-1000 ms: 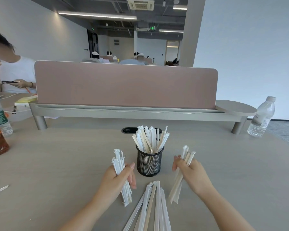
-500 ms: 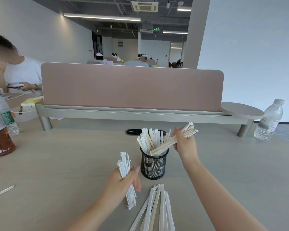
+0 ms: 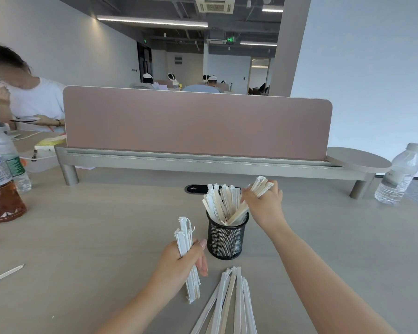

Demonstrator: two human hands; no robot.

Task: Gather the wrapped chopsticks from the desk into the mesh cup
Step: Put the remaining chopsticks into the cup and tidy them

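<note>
A black mesh cup [image 3: 226,238] stands mid-desk with several wrapped chopsticks [image 3: 219,201] upright inside. Over the cup's right rim, my right hand [image 3: 263,202] grips a bundle of wrapped chopsticks [image 3: 241,209] tilted with its lower ends inside the cup. To the left of the cup, my left hand [image 3: 181,263] holds a second bundle of wrapped chopsticks [image 3: 185,233] nearly upright, its bottom end on the desk. More wrapped chopsticks [image 3: 232,302] lie fanned on the desk in front of the cup. One single wrapped chopstick [image 3: 5,275] lies far left.
A pink divider on a grey rail [image 3: 196,124] crosses the back of the desk. A water bottle [image 3: 399,174] stands at the right, a tea bottle [image 3: 3,194] and another bottle at the left. A person [image 3: 27,100] in white sits beyond the left end.
My right hand has lifted its bundle from beside the cup up over the rim and tipped its ends down into the cup. My left hand has kept its bundle in place.
</note>
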